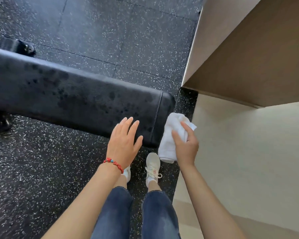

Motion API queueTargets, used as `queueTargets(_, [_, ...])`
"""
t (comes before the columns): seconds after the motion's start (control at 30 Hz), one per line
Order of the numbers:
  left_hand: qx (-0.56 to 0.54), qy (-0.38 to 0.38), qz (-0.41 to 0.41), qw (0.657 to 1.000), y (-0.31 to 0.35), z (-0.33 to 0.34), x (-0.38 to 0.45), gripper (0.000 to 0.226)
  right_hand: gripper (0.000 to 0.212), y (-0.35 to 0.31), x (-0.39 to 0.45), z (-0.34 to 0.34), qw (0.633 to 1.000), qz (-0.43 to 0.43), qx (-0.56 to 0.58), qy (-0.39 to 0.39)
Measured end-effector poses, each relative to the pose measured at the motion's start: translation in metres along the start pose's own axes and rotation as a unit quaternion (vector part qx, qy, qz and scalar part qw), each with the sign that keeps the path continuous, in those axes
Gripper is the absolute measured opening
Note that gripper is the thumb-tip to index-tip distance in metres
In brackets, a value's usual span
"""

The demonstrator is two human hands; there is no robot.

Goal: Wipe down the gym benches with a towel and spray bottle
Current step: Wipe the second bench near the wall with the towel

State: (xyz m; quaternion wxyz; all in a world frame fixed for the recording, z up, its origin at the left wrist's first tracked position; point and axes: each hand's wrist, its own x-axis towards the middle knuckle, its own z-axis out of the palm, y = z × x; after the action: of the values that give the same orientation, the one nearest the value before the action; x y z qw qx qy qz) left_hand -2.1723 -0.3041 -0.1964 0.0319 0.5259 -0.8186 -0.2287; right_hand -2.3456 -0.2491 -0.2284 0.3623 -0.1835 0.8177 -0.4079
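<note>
A black padded gym bench point(72, 94) runs from the left edge to the middle, its top dotted with dark wet spray spots. My right hand point(185, 145) grips a folded white towel point(172, 133) just off the bench's near right end. My left hand point(123, 144), with a red bracelet at the wrist, hovers with fingers spread over the bench's near edge and holds nothing. No spray bottle is in view.
Black speckled rubber flooring point(128, 31) surrounds the bench. A beige wall or counter block point(248, 49) stands close on the right, with pale floor point(248, 152) below it. The bench's black feet point(22, 47) show at the left. My legs and white shoes point(153, 166) are below.
</note>
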Motion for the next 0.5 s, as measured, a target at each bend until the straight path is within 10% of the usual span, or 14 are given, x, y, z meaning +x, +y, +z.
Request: queueTargets(0.5, [0.087,-0.023,0.017,0.996,-0.090,0.145,0.056,0.053,0.050,0.094,0.066,0.096,0.938,-0.157,-0.302,0.067])
